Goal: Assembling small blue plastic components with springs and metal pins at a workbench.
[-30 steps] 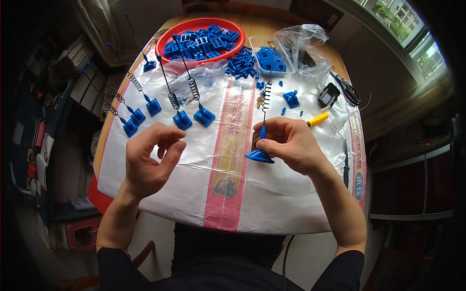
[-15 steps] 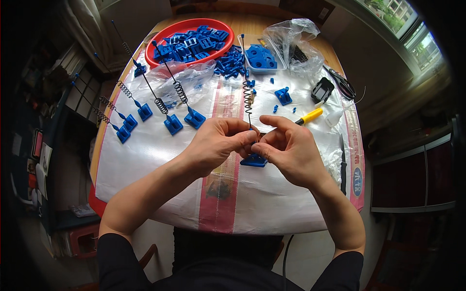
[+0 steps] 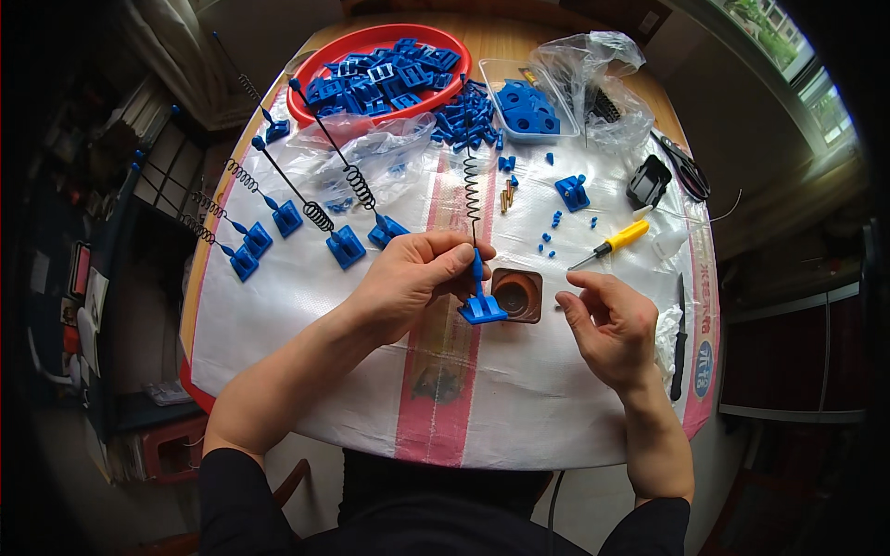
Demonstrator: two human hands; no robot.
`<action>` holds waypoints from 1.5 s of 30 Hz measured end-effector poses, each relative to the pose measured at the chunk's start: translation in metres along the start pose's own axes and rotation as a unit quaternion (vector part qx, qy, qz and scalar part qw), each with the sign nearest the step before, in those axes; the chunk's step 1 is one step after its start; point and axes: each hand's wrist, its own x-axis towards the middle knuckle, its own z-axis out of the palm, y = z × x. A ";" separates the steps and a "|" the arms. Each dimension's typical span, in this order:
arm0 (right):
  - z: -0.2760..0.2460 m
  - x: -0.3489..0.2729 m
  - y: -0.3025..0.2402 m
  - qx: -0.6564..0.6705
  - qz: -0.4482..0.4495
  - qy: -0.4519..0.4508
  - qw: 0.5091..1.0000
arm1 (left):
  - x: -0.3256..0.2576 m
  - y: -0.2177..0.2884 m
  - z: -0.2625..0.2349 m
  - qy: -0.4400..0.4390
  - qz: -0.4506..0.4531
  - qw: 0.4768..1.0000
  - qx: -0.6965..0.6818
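Nearest the viewer, the left hand (image 3: pixel 408 278) pinches the blue stem of a spring antenna (image 3: pixel 479 278) between thumb and fingers, its square blue base resting on the white woven sheet (image 3: pixel 306 371) at the table's middle, on the sheet's pink stripe. The right hand (image 3: pixel 607 324) hovers just beside it, loosely curled and holding nothing. A small brown cup (image 3: pixel 516 295) touches the antenna's base on the right. Farther out lie a yellow-handled screwdriver (image 3: pixel 612 243), scattered blue bits and brass screws (image 3: pixel 507 196). To the left stand finished antennas (image 3: pixel 315 218) in a row, their springs leaning away. At the right edge of the sheet is a round blue printed mark (image 3: pixel 704 356). Beyond, crumpled clear plastic bags (image 3: pixel 593 74) and a clear tray (image 3: pixel 528 97) of blue parts sit beside a red bowl (image 3: pixel 371 46) heaped with blue pieces.
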 end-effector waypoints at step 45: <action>-0.006 0.006 0.002 -0.085 0.009 0.015 0.996 | -0.005 0.009 -0.003 0.012 -0.017 0.999 0.026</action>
